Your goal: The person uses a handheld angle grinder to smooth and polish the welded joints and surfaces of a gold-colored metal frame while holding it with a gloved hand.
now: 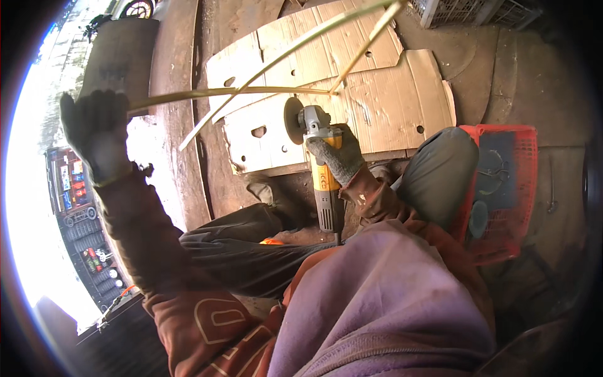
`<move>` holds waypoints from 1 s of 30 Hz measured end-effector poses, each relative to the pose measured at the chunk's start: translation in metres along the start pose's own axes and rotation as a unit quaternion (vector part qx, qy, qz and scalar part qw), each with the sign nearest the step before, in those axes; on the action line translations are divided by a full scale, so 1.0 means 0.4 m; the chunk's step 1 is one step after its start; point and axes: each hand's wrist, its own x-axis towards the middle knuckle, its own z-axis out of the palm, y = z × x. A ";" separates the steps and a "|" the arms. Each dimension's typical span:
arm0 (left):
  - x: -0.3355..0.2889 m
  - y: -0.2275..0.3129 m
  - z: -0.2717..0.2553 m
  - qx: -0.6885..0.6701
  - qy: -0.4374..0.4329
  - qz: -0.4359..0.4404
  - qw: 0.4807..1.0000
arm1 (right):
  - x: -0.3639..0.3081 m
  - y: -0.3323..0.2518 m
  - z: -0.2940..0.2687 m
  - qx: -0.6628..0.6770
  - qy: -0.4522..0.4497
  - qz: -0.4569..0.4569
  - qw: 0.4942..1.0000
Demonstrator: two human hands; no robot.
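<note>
the thin strip runs over the cardboard, its left end clasped by my left hand, while my right hand's fingers wrap the angle grinder, its disc just on the strip's near side. gripped at one end only, the strip could twist and snag the disc, making the grinder kick.

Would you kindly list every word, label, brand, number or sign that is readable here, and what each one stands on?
Angle grinder in the right hand: dark marking on the yellow casing; not copied out here.
Red-brown top: large pale outlined lettering, partly lost in folds; not copied out either.
Small colourful items at far left: too small and blurred to tell whether they bear text.
</note>
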 end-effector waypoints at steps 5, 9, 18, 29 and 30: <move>-0.145 -0.002 0.074 -0.516 0.130 -0.065 0.844 | 0.006 0.009 0.023 -0.019 -0.012 0.022 0.999; -0.193 0.033 0.141 -0.580 0.075 -0.016 0.811 | -0.006 -0.049 0.070 -0.026 -0.119 0.032 0.992; -0.247 -0.015 0.114 -0.533 0.208 -0.080 0.816 | 0.062 0.141 0.063 -0.014 -0.122 -0.026 0.992; -0.264 -0.093 0.079 -0.421 0.231 -0.124 0.869 | 0.182 0.142 -0.031 -0.150 -0.021 -0.007 0.988; -0.264 -0.105 0.077 -0.467 0.183 -0.103 0.859 | 0.177 0.140 -0.036 -0.102 -0.013 0.002 0.995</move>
